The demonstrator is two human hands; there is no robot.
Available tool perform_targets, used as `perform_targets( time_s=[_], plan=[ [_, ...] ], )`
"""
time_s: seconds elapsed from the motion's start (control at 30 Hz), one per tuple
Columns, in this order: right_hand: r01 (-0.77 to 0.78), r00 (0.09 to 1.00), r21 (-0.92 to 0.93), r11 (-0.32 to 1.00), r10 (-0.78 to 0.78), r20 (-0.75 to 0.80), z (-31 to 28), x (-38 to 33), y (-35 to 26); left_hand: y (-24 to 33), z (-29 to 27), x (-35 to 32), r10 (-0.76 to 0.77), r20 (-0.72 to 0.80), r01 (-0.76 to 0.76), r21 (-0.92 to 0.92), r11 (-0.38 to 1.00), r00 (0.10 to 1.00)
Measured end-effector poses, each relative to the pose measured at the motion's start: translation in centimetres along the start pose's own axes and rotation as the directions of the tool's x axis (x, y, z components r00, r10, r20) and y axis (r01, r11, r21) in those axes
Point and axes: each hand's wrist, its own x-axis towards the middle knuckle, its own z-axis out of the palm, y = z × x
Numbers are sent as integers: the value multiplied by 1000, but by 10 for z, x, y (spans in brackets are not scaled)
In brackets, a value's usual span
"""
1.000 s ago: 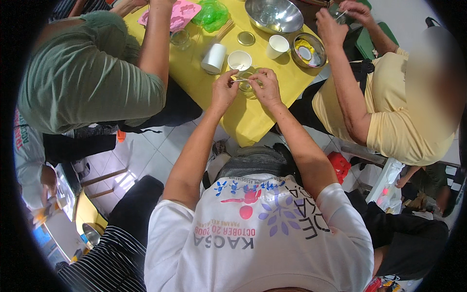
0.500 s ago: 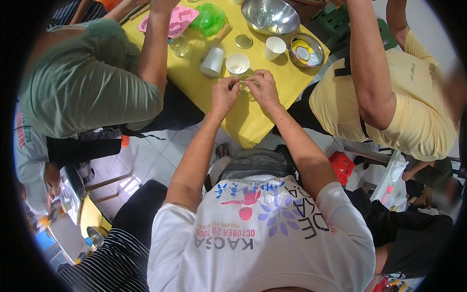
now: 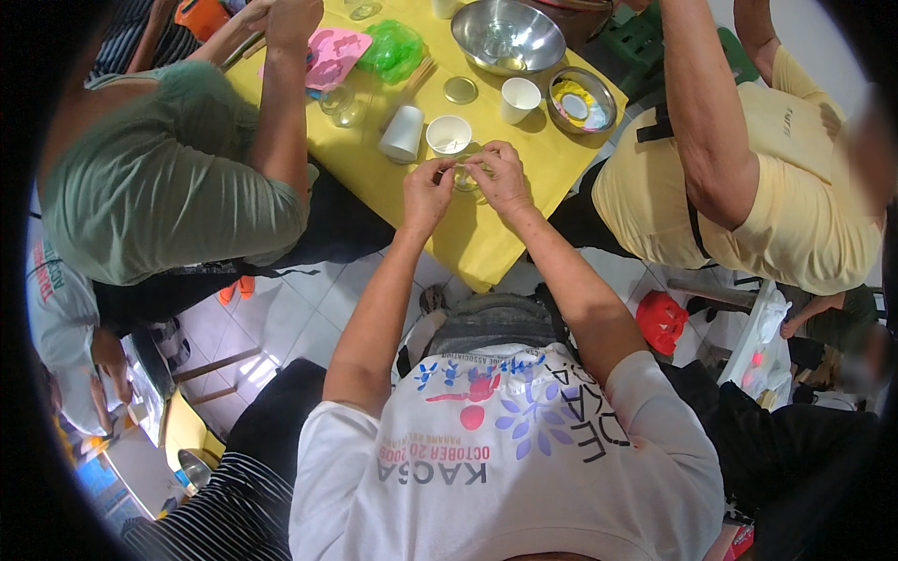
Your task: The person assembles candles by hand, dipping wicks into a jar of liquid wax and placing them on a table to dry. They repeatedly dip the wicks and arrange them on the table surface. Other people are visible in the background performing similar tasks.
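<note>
Counts, clock from hands, yellow-covered desk (image 3: 482, 245): white cups ×3: upright near cup (image 3: 449, 136) approx. 12, upright far cup (image 3: 520, 100) at 1, third cup (image 3: 402, 134) at 10. Steel bowls ×2: lg bowl (image 3: 482, 37) betw. 12 & 1, sm bowl (image 3: 609, 105) at 2. Round lid ×1 (image 3: 460, 90), 12, past near cup. Pink mould ×1 (image 3: 335, 56), 10–11. Green bag ×1 (image 3: 393, 51), 11.

L hand (image 3: 428, 192): fingers curled, tips pinched nearly closed on thin pale strip (image 3: 459, 165). R hand (image 3: 499, 176): likewise, same strip. Strip ×1 spans betw. fingertips, over glass jar ×1 (image 3: 467, 181), part hidden by hands. Strip material: can't tell.
</note>
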Motion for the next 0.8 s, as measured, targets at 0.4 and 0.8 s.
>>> perform_targets(
  time_s=[0.4,0.8],
  plan=[
    [18,1000,-60,998,-17,19,-2,-1,-2,-4,0,-2,5,8,-5,3,1000,1000],
    [62,991,-161,985,-42,124,-10,5,-6,-11,0,-2,26,18,-27,15,1000,999]
  ],
)
